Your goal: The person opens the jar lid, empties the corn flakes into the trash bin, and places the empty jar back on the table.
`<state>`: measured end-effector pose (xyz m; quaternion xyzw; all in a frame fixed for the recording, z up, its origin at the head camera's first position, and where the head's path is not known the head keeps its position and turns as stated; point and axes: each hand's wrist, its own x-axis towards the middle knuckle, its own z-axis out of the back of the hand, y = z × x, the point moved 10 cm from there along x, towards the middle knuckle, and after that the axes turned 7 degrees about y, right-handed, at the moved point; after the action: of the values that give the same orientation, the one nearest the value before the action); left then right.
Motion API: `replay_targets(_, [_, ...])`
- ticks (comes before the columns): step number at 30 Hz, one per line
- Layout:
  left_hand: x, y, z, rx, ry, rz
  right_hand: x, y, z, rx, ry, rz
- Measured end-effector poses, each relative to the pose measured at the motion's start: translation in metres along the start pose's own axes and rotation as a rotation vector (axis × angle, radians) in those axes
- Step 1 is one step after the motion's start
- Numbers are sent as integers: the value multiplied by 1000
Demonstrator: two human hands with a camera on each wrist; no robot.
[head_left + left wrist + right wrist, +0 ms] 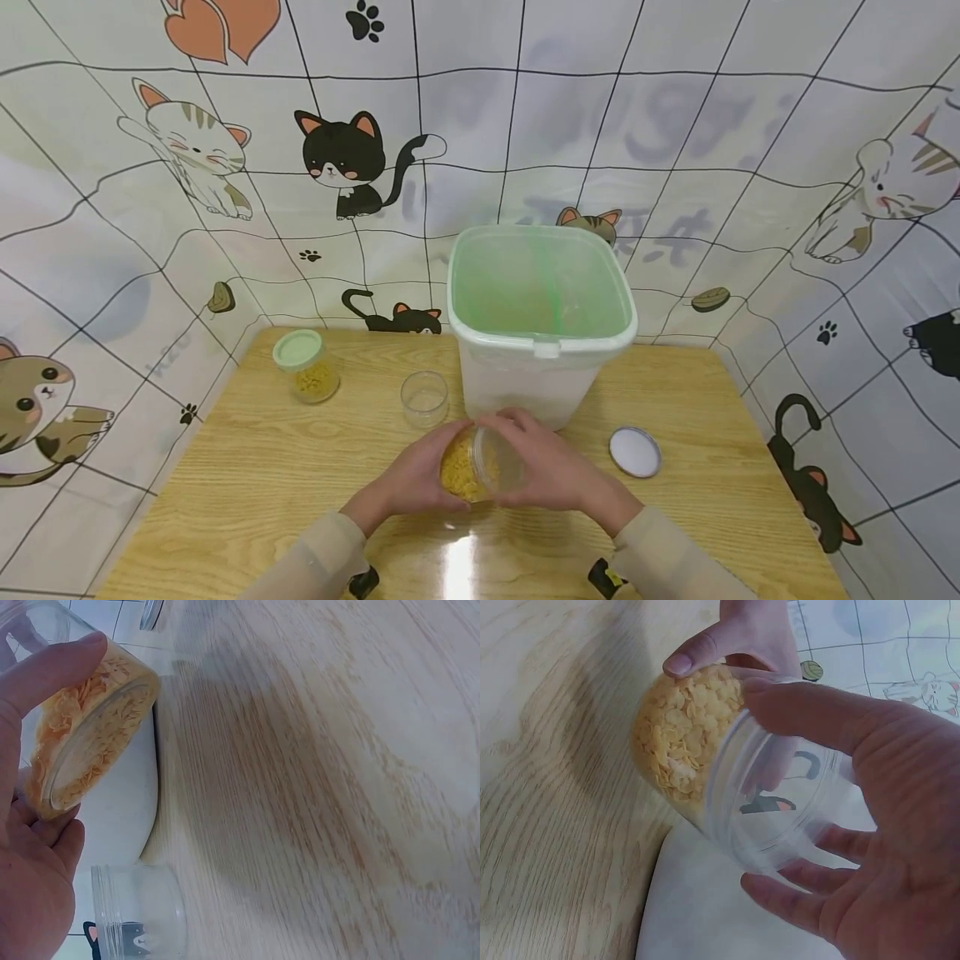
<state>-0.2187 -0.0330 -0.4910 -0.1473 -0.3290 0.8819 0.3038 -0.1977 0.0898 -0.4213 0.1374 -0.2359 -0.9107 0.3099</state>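
Over the front of the table, my left hand [412,479] grips a clear jar of yellow flakes [457,473], tilted on its side. My right hand [558,468] holds a second clear jar [507,467], its mouth against the mouth of the flake jar. In the right wrist view the flakes [679,735] fill the left-hand jar, while the right-hand jar [780,825] looks see-through. The left wrist view shows the base of the flake jar [97,742], with the thumb and fingers around its side. Behind the hands stands another clear, lidless jar [424,402].
A large white bin [517,375] with a translucent green lid [540,283] stands right behind the hands. A jar with a pale green lid [298,350] and yellow flakes is at back left. To the right lies a round white lid [635,452] on the wooden table [315,467].
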Motion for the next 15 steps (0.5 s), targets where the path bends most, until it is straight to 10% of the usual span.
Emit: replay_targets(15, [2, -6, -3, 67, -22, -60, -7, -24, -9, 18, 46, -293])
